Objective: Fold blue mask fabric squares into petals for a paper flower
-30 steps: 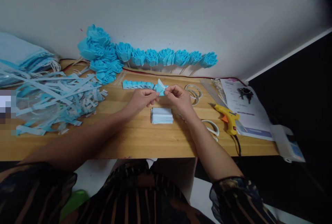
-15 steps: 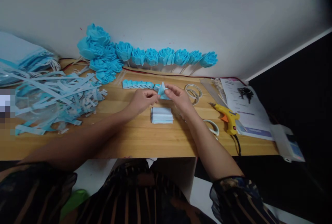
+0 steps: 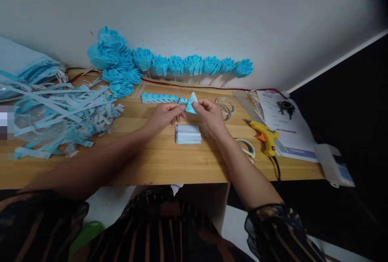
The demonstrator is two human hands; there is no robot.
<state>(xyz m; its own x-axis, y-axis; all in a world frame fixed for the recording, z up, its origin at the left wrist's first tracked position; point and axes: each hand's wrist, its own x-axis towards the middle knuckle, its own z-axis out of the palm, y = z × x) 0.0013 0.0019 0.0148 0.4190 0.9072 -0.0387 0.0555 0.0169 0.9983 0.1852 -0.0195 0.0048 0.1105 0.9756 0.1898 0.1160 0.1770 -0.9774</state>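
While the right hand gripped the blue piece by its right side, the left hand pinched its left corner. The piece was a point-up triangle, just beyond the stack on the tabletop. To fold it neatly, it seemed best to match the edges and press the crease flat, without bumping the row beyond the stack, to its left.
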